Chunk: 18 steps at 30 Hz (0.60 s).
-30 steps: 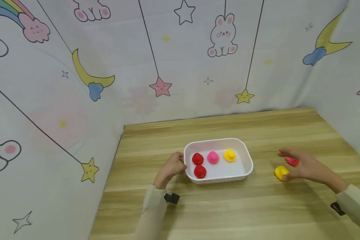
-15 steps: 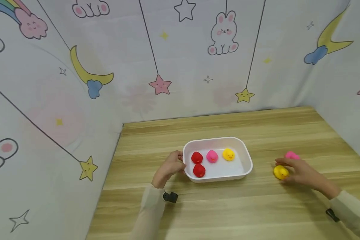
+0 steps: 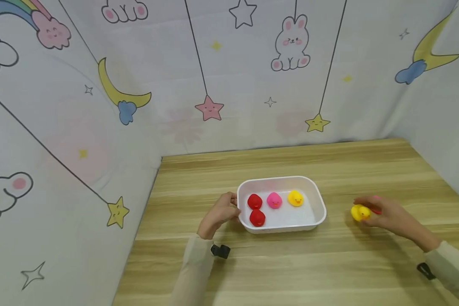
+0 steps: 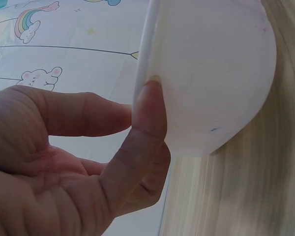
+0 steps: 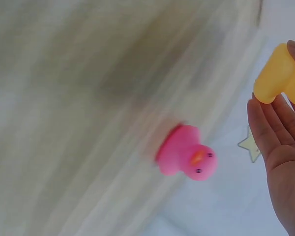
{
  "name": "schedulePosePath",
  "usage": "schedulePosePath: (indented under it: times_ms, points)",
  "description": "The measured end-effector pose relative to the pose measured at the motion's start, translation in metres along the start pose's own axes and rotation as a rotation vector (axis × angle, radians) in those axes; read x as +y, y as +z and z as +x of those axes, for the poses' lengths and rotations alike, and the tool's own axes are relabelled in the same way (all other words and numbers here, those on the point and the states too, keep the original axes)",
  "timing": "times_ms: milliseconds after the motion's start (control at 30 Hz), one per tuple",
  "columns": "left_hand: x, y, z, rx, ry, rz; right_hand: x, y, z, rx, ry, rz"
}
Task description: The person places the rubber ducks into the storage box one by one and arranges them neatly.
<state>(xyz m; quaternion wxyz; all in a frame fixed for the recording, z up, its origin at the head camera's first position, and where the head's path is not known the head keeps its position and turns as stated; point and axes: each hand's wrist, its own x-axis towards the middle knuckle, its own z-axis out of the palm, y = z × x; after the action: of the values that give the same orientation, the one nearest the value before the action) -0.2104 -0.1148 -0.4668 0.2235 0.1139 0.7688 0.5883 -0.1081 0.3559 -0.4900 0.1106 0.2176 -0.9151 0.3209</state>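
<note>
Head view: the right hand (image 3: 386, 216) has the yellow duck (image 3: 361, 212) pinched between thumb and fingers, and look, the white tray (image 3: 287, 217) lies to its left, tabletop between, long axis running left to right! Left wrist: the left hand (image 4: 78, 181), nearer the tray, grips its left rim. Right wrist: thumb and fingertips about the duck, the pink duck (image 5: 184, 152) near but apart

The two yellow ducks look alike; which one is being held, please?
The yellow duck outside the white tray, pinched by the right hand; the other yellow duck sits inside the tray, untouched.
</note>
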Motion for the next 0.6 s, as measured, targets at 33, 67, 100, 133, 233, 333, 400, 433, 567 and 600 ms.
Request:
schedulePosePath:
  times_ms: [33,67,100,133,233,333,400,433,567,600]
  points:
    - [0.000,0.000,0.000,0.000,0.004,0.003,-0.002,-0.002,0.002,-0.012,0.011,0.018]
    - [0.000,0.000,0.000,0.001,0.003,0.002,-0.004,-0.003,0.004,-0.022,0.029,0.035]
    - [0.000,0.000,0.000,0.001,0.007,0.006,-0.007,-0.005,0.007,-0.030,0.042,0.047]
    - [0.001,0.000,0.000,0.002,0.005,0.005,-0.008,-0.006,0.010,-0.043,0.047,0.059]
    - [0.000,0.000,0.001,0.004,0.007,0.001,-0.015,-0.009,0.019,-0.054,0.054,0.088]
    - [0.001,0.000,0.001,0.006,0.009,-0.009,-0.020,-0.009,0.028,-0.044,0.005,0.094]
    - [0.001,0.000,0.001,0.003,0.014,-0.014,-0.023,-0.008,0.034,-0.031,-0.032,0.076]
    - [0.001,0.000,0.001,0.002,0.013,-0.016,-0.025,-0.008,0.036,-0.026,-0.050,0.066]
    - [0.001,0.000,0.001,0.000,0.010,-0.011,-0.033,-0.005,0.044,-0.037,-0.076,0.051]
    - [0.000,0.000,0.001,0.000,0.007,-0.010,-0.035,-0.005,0.046,-0.042,-0.074,0.053]
